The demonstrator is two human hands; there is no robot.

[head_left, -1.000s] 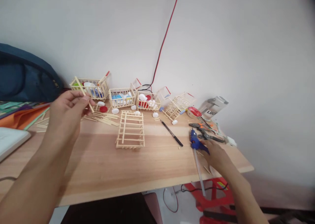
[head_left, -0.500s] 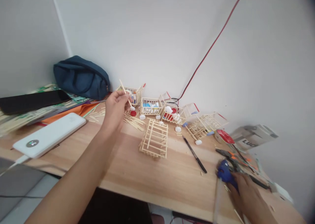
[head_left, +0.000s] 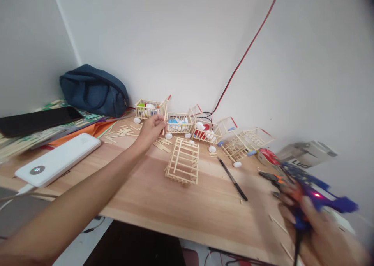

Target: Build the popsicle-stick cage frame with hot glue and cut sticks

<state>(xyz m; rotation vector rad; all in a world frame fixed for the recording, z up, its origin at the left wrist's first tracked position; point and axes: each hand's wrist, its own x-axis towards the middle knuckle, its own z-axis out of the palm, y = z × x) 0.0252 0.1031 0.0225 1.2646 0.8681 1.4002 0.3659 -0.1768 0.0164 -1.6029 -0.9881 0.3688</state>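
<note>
Can see a blue bag [head_left: 95, 83] near the wall, a white power bank [head_left: 64, 157], probably a black phone [head_left: 37, 120] behind.

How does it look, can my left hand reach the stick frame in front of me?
Probably yes: the left hand is close by, with only low, loose sticks between it and the stick frame. That hand seems to pinch a thin stick, though.

Right hand [head_left: 317, 223], 4 o'clock: motion-blurred; glue gun [head_left: 329, 202] in it smeared too, grip partly covered by fingers. Stick [head_left: 163, 132] in left hand [head_left: 152, 127], 9 o'clock: partly hidden by fingertips. Left forearm [head_left: 87, 201] cut off, 8 o'clock. Phone [head_left: 41, 120] clipped by edge, 9 o'clock. Red cable [head_left: 248, 50] exits frame, 1 o'clock. Power bank [head_left: 60, 159] readout, about 8:30: too small to read.
</note>
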